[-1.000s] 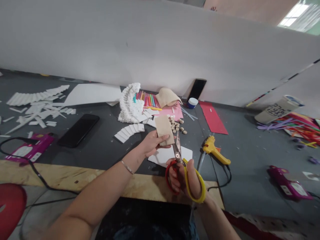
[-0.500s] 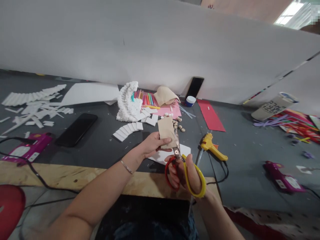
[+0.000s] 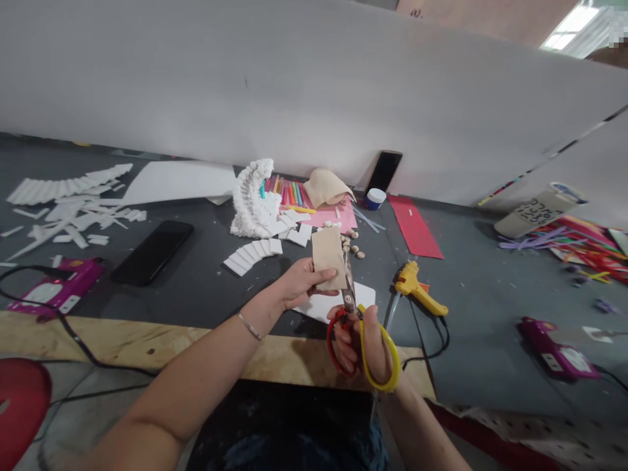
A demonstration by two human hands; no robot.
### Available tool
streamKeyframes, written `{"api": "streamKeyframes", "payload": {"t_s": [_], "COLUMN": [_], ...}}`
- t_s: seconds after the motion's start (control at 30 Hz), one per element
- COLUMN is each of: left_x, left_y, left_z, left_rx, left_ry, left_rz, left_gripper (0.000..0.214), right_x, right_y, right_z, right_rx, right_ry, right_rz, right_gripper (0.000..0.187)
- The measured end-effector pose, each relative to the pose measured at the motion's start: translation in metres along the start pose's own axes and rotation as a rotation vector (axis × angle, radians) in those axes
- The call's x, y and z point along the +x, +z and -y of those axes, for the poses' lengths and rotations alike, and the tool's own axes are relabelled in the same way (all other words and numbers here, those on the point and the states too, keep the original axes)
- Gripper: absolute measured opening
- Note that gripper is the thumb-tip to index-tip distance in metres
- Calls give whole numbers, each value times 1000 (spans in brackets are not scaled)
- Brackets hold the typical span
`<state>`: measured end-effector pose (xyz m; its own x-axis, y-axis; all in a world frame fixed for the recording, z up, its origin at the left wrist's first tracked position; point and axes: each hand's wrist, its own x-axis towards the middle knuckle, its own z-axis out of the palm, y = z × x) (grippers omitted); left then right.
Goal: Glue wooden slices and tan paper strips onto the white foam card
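My left hand (image 3: 299, 284) pinches a small tan rectangular piece of card (image 3: 328, 257) upright between thumb and fingers. My right hand (image 3: 367, 347) is shut on a pair of scissors (image 3: 360, 347) with one red and one yellow handle. The scissors' metal blades (image 3: 348, 288) rise along the card's right edge, and their tips are hidden behind or against it. Below the hands lies a white sheet (image 3: 338, 303), partly covered by them. Several small white rectangles (image 3: 250, 256) lie in an overlapping row to the left of the card.
A grey worktop with a plywood front edge (image 3: 147, 343) holds a white foam sculpture (image 3: 251, 203), coloured sticks, a pink sheet, small wooden discs, a yellow glue gun (image 3: 419, 290), a black phone (image 3: 152, 252), white offcuts, and a red strip. A white wall stands behind.
The tan card now stands more upright than before, and the scissors sit along its right edge. The view has shifted slightly.
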<state>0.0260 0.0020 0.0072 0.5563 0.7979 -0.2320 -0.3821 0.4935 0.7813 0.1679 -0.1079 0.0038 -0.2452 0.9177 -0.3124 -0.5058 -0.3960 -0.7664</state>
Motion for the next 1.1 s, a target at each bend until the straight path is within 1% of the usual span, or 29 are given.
{"api": "streamKeyframes", "payload": {"t_s": [0.13,0.2,0.33,0.43,0.6,0.73,0.87,1.03,1.1], "left_x": [0,-1,-4,-5,-5,-5,-6,-3,0], "left_y": [0,0,3,5,5,5,6,5,3], "left_z": [-1,-1,-2,-2,-1,0,1,0,0], "left_rx": [13,22,52,68,51,47,46,-7,-30], "left_ry": [-3,-14,-46,-47,-56,-66,-60,-24,4], "left_rz": [-10,1,30,41,32,6,16,54,23], "left_gripper": [40,40,42,40,42,45,45,52,55], "right_x": [2,3,4,3,4,6,7,3,2], "right_y": [-7,-9,-8,-6,-5,-8,-11,-12,-12], "right_z": [-10,-12,-8,-2,-2,-7,-9,-12,-13], "right_rx": [-8,-2,18,7,-22,-34,-51,-58,-62], "right_ry": [-40,-44,-31,-23,-44,-70,-69,-72,-80], "right_rz": [-39,-32,9,15,-22,-67,-93,-71,-54], "right_gripper": [58,58,65,67,66,60,59,59,58]}}
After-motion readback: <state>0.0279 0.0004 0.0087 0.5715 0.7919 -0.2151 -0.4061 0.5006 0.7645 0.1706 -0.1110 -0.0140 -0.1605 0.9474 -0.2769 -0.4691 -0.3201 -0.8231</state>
